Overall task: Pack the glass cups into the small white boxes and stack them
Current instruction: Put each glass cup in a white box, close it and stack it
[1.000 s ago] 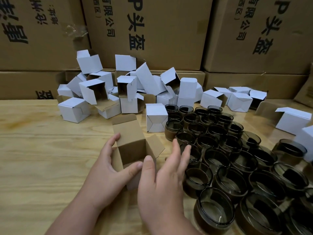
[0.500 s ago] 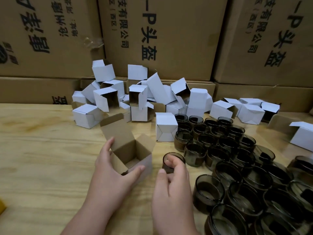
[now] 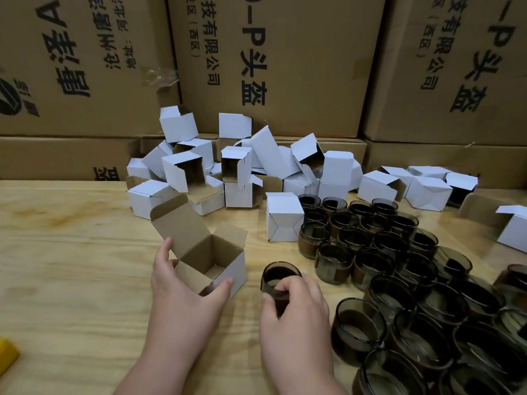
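An open small white box (image 3: 228, 266) with a brown inside stands on the wooden table, its lid flap raised at the back left. My left hand (image 3: 182, 292) grips the box's near corner, thumb on the front wall and fingers on the left side. My right hand (image 3: 293, 312) holds a dark smoky glass cup (image 3: 278, 279) just right of the box, tilted with its mouth facing away from me. Several more glass cups (image 3: 399, 269) crowd the table on the right. A pile of empty white boxes (image 3: 228, 166) lies behind.
Large brown cartons (image 3: 271, 67) with black print wall off the back of the table (image 3: 71, 266). One closed white box (image 3: 285, 216) stands between the pile and the cups. More white boxes (image 3: 427, 189) lie at the right. A yellow object (image 3: 7, 356) shows at the left edge.
My right hand has picked one glass cup from the cluster and carried it left toward the open box. My left hand stayed on the box. The view has tilted slightly.
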